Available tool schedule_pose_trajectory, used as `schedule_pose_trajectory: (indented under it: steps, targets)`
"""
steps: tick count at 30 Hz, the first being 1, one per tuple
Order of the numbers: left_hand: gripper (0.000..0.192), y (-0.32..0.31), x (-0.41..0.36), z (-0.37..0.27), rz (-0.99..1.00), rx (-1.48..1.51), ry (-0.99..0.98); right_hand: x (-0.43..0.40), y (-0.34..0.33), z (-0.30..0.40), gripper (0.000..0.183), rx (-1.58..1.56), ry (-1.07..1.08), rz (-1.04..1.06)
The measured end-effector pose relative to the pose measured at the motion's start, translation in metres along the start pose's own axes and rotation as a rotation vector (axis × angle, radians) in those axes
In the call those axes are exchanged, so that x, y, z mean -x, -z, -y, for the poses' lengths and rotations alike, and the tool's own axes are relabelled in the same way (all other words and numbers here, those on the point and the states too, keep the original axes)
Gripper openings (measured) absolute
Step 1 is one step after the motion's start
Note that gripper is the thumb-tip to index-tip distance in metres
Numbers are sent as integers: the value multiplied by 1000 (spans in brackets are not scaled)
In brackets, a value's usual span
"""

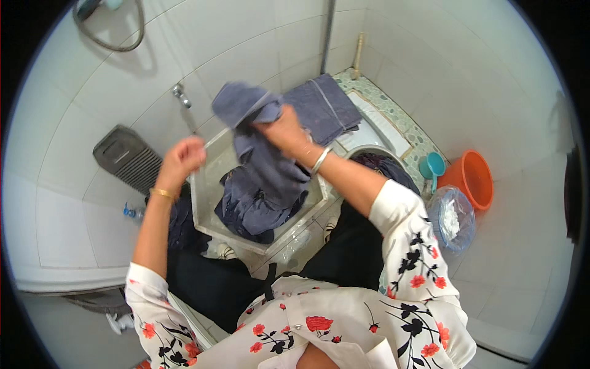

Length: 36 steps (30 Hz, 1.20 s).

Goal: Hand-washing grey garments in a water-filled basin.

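My right hand (288, 131), with a bangle at its wrist, grips a bunched grey-blue cloth garment (272, 161) above a pale, shallow basin (203, 203). One end of the garment flops over the top of the hand; its lower part hangs onto wet, dark blue clothes (253, 217) heaped in the basin. My left hand (182, 159) hovers over the basin's left rim, apart from the cloth. Its fingers are curled, slightly blurred, with nothing visible in them.
A dark ridged washboard (129, 157) leans left, below a wall tap (181, 96). Folded grey-blue cloth (325, 108) lies by a squat toilet (368, 133). At right are a round tub (396, 152) of dark clothes, a teal dipper (432, 165), an orange bucket (479, 180) and a lined bin (463, 242).
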<state>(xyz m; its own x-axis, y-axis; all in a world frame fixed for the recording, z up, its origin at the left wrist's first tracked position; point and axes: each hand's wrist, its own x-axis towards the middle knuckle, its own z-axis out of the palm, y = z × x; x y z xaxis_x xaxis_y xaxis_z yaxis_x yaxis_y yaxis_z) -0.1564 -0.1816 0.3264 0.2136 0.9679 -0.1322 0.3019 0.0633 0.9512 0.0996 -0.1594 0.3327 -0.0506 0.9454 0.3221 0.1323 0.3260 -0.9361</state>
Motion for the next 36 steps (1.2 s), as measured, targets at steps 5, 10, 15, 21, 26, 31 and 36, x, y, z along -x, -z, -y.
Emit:
schedule_pose_trajectory:
  steps: [5, 10, 15, 21, 26, 31, 36]
  targets:
    - [92, -53, 24, 132, 201, 92, 389, 41, -52, -8, 26, -167, -221, 39]
    - [118, -66, 15, 217, 165, -338, 112, 52, -80, 5, 26, -414, -377, 81]
    - [108, -53, 7, 234, -76, -3, -162, 43, -78, -11, 34, -919, -577, -17]
    - [73, -54, 19, 134, -142, 363, 89, 36, -56, -18, 38, -964, -698, -47]
    - [65, -53, 12, 92, -121, 603, -19, 37, -25, -46, 52, -771, -787, 77]
    - [59, -43, 14, 84, -189, 671, -18, 47, -22, -52, 62, -843, -854, 118]
    - [55, -26, 10, 88, -233, 752, -95, 54, -22, -70, 69, -859, -900, 13]
